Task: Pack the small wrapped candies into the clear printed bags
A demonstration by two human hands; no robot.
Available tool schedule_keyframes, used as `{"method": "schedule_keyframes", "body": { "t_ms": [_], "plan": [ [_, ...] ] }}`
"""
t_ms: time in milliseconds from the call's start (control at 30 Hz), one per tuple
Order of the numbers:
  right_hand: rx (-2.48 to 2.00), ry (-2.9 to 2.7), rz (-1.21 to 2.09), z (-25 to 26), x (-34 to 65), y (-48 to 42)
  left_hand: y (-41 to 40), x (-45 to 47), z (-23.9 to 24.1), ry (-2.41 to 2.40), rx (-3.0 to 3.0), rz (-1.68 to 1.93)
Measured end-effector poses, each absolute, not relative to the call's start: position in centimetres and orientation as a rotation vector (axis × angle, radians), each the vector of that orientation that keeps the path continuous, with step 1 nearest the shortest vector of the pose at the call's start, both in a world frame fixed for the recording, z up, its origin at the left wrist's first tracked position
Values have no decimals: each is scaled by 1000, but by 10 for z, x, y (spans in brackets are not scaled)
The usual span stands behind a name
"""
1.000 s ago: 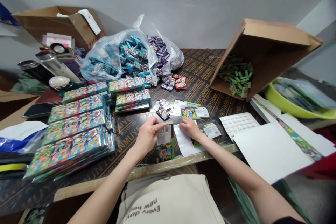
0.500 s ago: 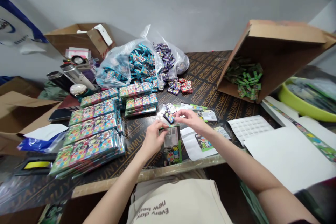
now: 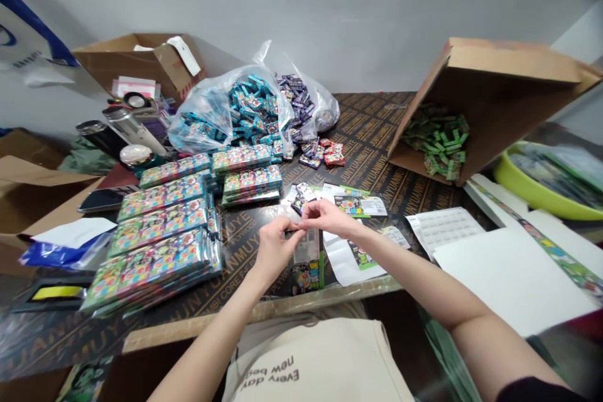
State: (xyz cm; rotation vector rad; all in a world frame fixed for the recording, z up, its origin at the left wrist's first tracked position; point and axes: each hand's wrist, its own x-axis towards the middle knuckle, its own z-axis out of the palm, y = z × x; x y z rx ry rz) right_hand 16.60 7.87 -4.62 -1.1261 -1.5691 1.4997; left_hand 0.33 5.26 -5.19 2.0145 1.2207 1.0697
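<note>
My left hand pinches the top edge of a clear sleeve with a green printed card lying near the table's front edge. My right hand meets it at that top edge, fingers pinched on something small that I cannot make out. Just beyond the hands lie small purple packets and more printed cards. A white sheet lies to the right of the sleeve.
Rows of filled colourful packs cover the left. Behind stand a clear bag of blue packets, a tipped cardboard box of green packets, a yellow-green bowl, a white label sheet and a phone.
My right hand left the white sheet, reached to the small packets and came back to the top of the sleeve. The left hand stayed on the sleeve.
</note>
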Motion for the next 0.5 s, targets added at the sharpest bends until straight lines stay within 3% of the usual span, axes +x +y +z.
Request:
{"method": "schedule_keyframes", "body": {
  "t_ms": [167,333,500],
  "plan": [
    [-1236,-1489,1272,-59,188,87,54,-4,-55,1128,2304,917],
    [-1785,-2013,460,-86,260,92,65,-37,-59,1342,2459,726],
    [-1880,-2196,443,-130,285,75,70,-42,-76,1277,2818,334]
  ]
}}
